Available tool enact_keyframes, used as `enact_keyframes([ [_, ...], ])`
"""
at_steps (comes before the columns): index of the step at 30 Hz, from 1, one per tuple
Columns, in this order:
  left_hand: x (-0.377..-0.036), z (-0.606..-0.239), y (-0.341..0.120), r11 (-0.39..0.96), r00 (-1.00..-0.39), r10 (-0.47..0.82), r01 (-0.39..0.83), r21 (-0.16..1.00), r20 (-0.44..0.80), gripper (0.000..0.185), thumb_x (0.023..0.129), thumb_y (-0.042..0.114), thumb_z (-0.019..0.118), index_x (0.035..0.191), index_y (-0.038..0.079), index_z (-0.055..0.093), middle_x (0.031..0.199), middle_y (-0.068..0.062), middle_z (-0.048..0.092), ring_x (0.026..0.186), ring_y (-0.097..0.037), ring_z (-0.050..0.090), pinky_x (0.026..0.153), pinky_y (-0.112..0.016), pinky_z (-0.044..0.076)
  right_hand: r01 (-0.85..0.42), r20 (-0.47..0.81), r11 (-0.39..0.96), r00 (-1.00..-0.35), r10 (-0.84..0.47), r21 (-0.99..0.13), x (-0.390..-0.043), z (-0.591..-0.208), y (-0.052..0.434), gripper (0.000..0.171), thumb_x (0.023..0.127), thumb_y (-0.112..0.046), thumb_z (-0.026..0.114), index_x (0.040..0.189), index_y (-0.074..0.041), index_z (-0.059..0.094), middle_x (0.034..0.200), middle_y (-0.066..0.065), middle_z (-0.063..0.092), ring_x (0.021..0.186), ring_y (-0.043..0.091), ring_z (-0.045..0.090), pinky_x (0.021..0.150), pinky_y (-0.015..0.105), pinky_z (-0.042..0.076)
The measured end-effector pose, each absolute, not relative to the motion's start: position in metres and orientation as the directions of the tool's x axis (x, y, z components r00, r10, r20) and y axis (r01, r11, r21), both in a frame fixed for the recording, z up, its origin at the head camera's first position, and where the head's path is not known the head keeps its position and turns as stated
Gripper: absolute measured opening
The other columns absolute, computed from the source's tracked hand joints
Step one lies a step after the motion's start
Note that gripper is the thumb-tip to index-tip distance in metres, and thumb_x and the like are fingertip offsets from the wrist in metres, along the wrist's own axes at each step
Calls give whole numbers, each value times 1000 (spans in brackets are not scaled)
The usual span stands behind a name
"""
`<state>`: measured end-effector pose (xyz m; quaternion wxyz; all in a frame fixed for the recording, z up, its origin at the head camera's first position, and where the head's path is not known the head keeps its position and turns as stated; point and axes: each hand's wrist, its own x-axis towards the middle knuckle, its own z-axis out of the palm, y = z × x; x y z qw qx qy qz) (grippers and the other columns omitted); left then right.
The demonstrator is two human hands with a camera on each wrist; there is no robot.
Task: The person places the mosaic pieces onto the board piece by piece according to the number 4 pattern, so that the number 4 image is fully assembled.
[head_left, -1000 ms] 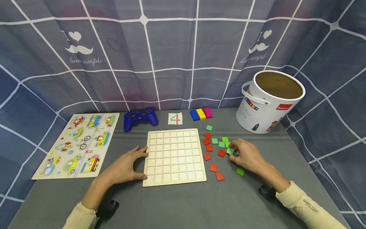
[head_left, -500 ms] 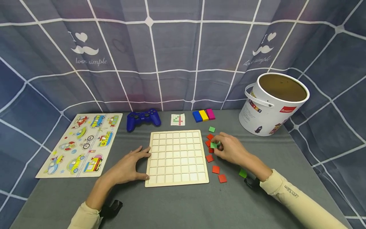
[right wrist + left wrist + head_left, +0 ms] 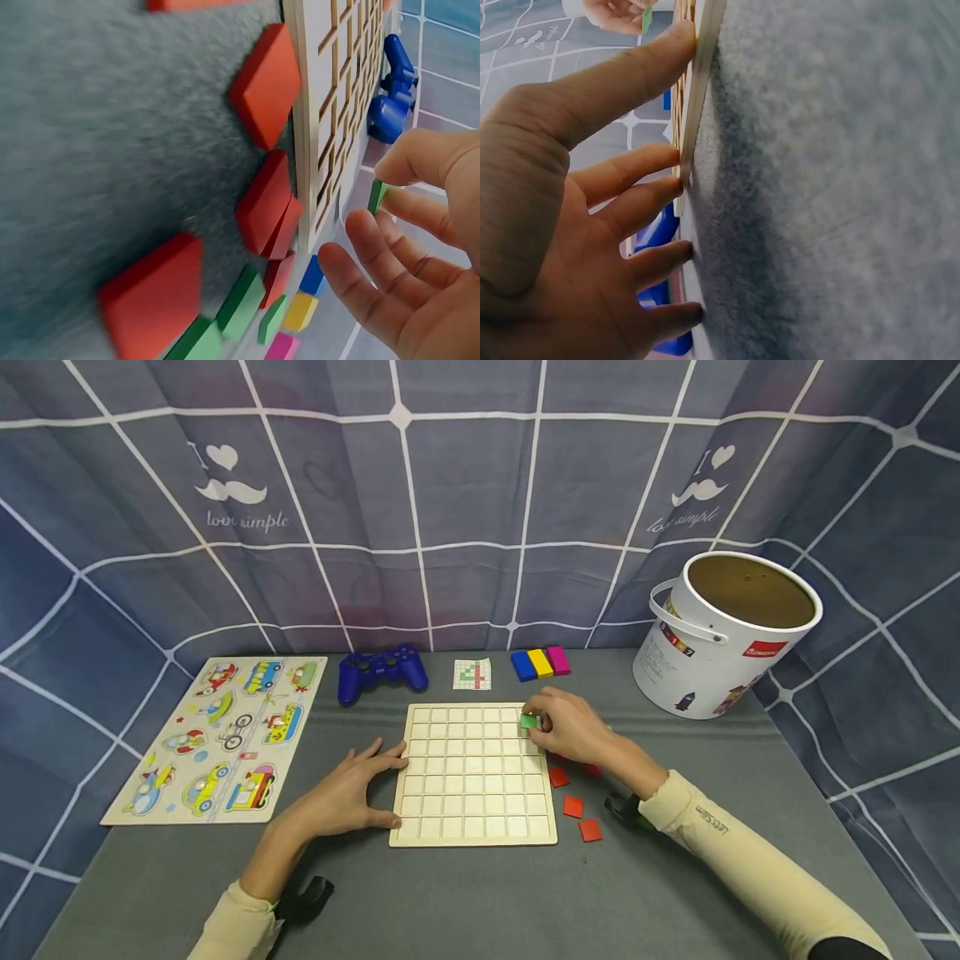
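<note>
A wooden grid board (image 3: 474, 781) with rows of square cells lies in the middle of the table in the head view. At its left edge rests my left hand (image 3: 341, 797), fingers spread, thumb and fingertips touching the rim. My right hand (image 3: 576, 727) pinches a small green square tile (image 3: 528, 722) over the board's far right corner. The right wrist view shows this tile held between thumb and index finger, above the board's surface. Several red tiles (image 3: 573, 807) lie along the board's right side. Loose green tiles (image 3: 241, 302) beside them are mostly hidden by my right arm in the head view.
Behind the board are a blue game controller (image 3: 381, 672), a small patterned grid card (image 3: 472, 675) and blue, yellow and magenta blocks (image 3: 540, 663). A picture puzzle board (image 3: 217, 743) lies left. A white bucket (image 3: 712, 668) stands at the back right.
My right hand has picked up a green tile from the loose pile and carried it left over the board's far right corner. My left hand has stayed at the board's left edge.
</note>
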<state>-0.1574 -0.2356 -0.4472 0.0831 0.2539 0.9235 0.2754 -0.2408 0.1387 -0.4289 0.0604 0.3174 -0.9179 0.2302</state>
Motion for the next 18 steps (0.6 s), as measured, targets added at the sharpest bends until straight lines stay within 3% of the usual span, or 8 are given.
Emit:
enact_keyframes([
  [18, -158, -448, -235, 714, -863, 505, 402, 573, -24, 83, 67, 33, 93, 138, 7, 59, 159, -7, 36, 147, -44, 20, 112, -72, 8, -661, 213, 674, -747, -629, -329, -273, -440, 97, 22, 84, -8, 72, 106, -6, 74, 93, 5, 64, 72, 14, 52, 59, 26, 45],
])
